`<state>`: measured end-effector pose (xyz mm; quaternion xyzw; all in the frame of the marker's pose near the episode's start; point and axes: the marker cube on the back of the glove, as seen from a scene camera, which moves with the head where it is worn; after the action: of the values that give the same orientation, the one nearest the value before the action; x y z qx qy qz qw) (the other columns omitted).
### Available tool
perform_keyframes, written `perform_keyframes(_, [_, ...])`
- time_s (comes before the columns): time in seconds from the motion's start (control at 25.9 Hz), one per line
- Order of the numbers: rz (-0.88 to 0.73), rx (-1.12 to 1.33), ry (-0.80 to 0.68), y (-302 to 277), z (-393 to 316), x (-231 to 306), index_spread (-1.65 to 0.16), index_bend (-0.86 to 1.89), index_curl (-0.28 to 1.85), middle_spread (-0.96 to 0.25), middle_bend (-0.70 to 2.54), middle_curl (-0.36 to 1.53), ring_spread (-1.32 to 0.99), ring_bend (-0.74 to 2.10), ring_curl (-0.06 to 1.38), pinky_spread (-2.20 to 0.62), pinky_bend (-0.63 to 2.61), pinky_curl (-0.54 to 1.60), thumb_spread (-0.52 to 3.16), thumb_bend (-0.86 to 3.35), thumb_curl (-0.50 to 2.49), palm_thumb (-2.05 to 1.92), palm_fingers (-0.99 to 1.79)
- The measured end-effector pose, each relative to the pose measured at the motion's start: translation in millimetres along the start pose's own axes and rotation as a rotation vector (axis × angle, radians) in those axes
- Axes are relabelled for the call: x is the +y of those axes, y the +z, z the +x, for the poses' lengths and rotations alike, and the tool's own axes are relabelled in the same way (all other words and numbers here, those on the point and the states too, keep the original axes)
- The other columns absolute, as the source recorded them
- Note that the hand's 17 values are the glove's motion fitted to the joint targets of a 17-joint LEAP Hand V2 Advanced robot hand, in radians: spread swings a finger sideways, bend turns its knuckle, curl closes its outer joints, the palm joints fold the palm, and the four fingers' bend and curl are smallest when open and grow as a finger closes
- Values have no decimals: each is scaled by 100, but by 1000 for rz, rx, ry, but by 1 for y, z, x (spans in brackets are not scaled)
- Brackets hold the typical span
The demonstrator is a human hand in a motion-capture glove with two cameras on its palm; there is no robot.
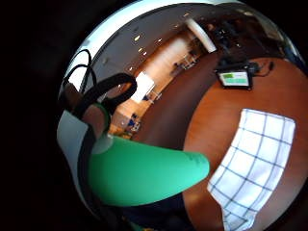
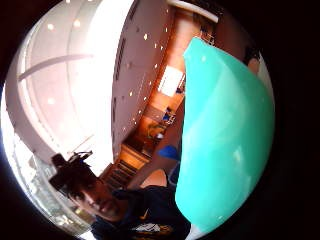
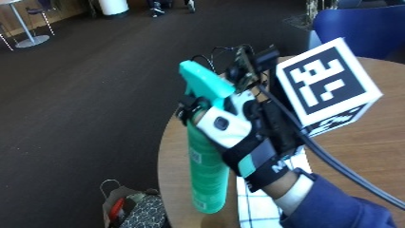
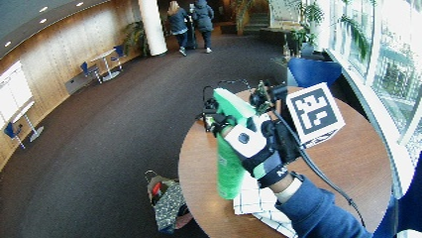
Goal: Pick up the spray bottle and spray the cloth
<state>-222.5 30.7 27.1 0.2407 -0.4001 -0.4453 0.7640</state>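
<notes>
My gloved right hand (image 3: 253, 137) grips the neck of a green spray bottle (image 3: 207, 166), held upright in the air above the near left part of the round wooden table (image 3: 373, 142). Its nozzle head (image 3: 202, 78) points away and to the left. The bottle's green body (image 1: 144, 175) fills much of both palm views (image 2: 225, 135). A white cloth with a dark check (image 1: 255, 163) lies flat on the table, partly under my forearm in the outside view (image 3: 259, 209). The wide outside view shows the same grip (image 4: 254, 144) on the bottle (image 4: 229, 163), with the cloth (image 4: 260, 206) below.
A small screen on a stand (image 1: 235, 78) sits with cables at the far side of the table. A bag (image 3: 130, 209) lies on the dark carpet beside the table's left edge. A blue chair (image 3: 361, 28) stands behind the table.
</notes>
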Motion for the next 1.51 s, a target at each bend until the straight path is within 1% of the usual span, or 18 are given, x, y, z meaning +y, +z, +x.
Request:
perform_keyframes(0.04, [6,7,-67,10,-2,8,-28,24,59,-16,42,50,-22,52,44,-23,51,39,62,-3,76,90,127])
perform_keyframes(0.08, [-1,12,-87,20,-1,12,-28,23,59,-16,41,50,-21,52,44,-23,51,39,63,-3,76,90,127])
perform_keyframes(0.27, [-52,-16,-78,72,-1,13,-28,22,59,-16,40,49,-21,51,44,-24,51,38,67,-3,75,90,128])
perform_keyframes(0.31, [-55,-16,-80,76,-3,13,-28,21,59,-16,39,49,-21,51,44,-24,51,38,69,-3,75,90,128])
perform_keyframes(0.46, [-36,59,-49,47,14,24,-28,20,59,-16,39,49,-20,51,44,-23,49,38,74,-3,74,88,128])
perform_keyframes(0.66, [-47,100,-11,41,20,29,-28,16,58,-17,38,49,-21,50,43,-23,51,38,77,-2,73,88,123])
perform_keyframes(0.89, [-169,163,43,35,15,27,-29,12,56,-16,36,48,-21,50,43,-20,49,37,82,-3,70,86,115])
perform_keyframes(1.0, [-224,201,76,28,12,28,-29,15,55,-13,32,47,-17,46,41,-13,43,36,87,-4,68,83,103])
perform_keyframes(1.16, [-319,229,104,21,9,28,-29,14,55,-10,26,44,-14,43,41,-7,41,36,92,-4,65,80,98])
perform_keyframes(1.31, [-419,180,130,14,8,32,-30,19,55,-6,14,40,-11,37,39,-1,40,36,96,-3,62,79,87])
perform_keyframes(1.51, [-484,-33,185,5,21,37,-30,21,55,-1,10,35,-9,33,37,4,38,35,101,-2,59,79,77])
